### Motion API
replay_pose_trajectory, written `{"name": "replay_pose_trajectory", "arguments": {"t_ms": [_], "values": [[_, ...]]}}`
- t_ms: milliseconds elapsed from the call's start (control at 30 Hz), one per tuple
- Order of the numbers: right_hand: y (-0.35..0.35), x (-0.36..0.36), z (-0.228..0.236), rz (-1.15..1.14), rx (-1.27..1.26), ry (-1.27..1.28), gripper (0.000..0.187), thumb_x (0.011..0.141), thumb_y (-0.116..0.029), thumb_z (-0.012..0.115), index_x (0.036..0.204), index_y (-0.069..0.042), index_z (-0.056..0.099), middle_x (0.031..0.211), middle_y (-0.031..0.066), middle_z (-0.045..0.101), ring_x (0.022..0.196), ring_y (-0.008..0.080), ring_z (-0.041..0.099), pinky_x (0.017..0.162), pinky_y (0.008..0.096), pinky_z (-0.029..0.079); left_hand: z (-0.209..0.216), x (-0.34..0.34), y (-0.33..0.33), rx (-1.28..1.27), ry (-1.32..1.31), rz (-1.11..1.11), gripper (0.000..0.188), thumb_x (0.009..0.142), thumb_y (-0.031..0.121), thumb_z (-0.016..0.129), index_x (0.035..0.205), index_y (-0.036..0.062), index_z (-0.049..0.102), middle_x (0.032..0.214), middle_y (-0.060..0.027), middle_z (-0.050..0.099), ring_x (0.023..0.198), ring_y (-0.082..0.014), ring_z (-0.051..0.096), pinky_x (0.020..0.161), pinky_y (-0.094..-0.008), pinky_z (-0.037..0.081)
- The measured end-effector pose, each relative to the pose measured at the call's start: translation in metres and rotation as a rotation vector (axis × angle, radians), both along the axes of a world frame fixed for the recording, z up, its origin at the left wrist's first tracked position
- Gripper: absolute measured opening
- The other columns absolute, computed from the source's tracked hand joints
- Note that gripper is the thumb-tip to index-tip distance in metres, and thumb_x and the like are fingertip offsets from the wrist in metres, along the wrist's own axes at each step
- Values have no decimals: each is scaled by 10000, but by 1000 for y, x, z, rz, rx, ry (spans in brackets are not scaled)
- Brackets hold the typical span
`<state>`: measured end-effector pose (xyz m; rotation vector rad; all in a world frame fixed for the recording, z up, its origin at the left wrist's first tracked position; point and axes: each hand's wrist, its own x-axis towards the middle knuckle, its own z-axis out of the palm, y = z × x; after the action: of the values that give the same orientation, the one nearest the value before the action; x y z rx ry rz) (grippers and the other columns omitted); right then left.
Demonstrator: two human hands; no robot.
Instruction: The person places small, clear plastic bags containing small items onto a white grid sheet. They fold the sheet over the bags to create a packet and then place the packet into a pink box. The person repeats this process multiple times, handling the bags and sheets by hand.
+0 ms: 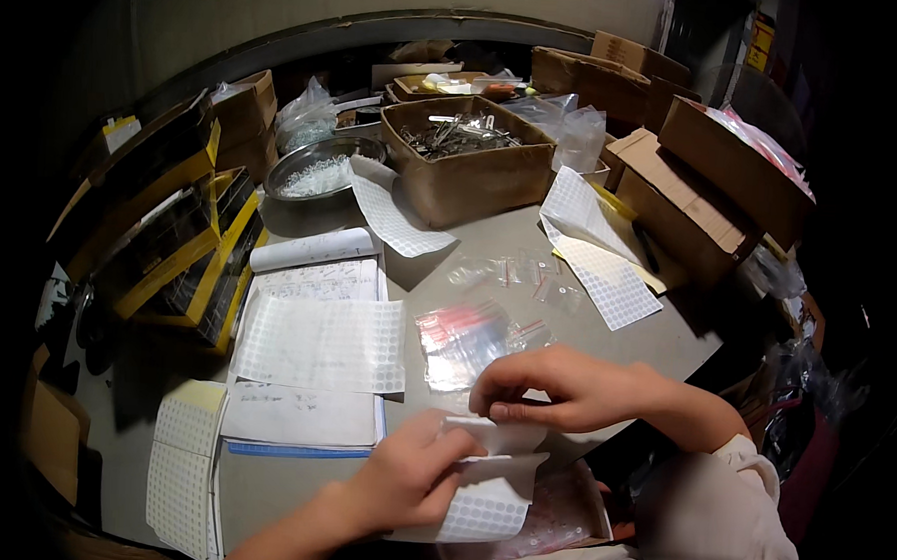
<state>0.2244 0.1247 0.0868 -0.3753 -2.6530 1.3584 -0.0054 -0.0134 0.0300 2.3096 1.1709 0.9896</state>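
My left hand is closed on a folded sheet of round stickers, thumb on top, near the table's front edge. Pale dots in rows show on its lower flap. Above the sheet's far edge, my right hand has its fingers curled and thumb and forefinger brought together; what lies between them is hidden. Just beyond my right hand lies a pile of small clear zip bags with red seal lines. More loose zip bags are spread behind it. Below the held sheet, an open box contains clear bags, partly covered by my arms and the sheet.
At left, a sticker sheet covers a notebook; a sticker stack lies beside it. Farther back stand a metal bowl of small clear pieces and a carton of metal parts. Cardboard boxes crowd the right.
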Motion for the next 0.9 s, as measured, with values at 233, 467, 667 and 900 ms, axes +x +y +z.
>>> {"name": "replay_pose_trajectory", "arguments": {"t_ms": [233,467,667,900], "values": [[-1,4,11,106,-86,-2,246,1064,-222,641,1198,-16,657,1037,94,692,929,175,656,825,341,529,5,6,3,155,-20,-140,319,754,-79,679,1059,16,668,1055,-180,644,973,-386,655,822,-421,544],[-15,10,12,48,-50,-6,212,1002,-168,707,1137,-16,648,989,99,665,889,200,659,776,352,535,2,5,4,171,-65,-85,323,745,-54,718,1050,46,750,1193,-188,676,964,-346,683,775,-391,570],[-32,1,-6,-76,309,212,215,932,-95,717,1108,-19,619,1010,159,641,935,352,647,797,436,520,2,8,-1,71,-173,62,297,757,-36,732,1025,80,782,990,-146,715,766,-297,685,653,-364,555],[-26,13,-14,-196,308,147,240,921,-109,713,1121,-18,618,1082,197,611,1041,427,601,896,506,490,2,6,-4,103,-133,191,340,713,-75,717,1024,36,796,888,-140,746,746,-273,705,662,-326,554]]}}
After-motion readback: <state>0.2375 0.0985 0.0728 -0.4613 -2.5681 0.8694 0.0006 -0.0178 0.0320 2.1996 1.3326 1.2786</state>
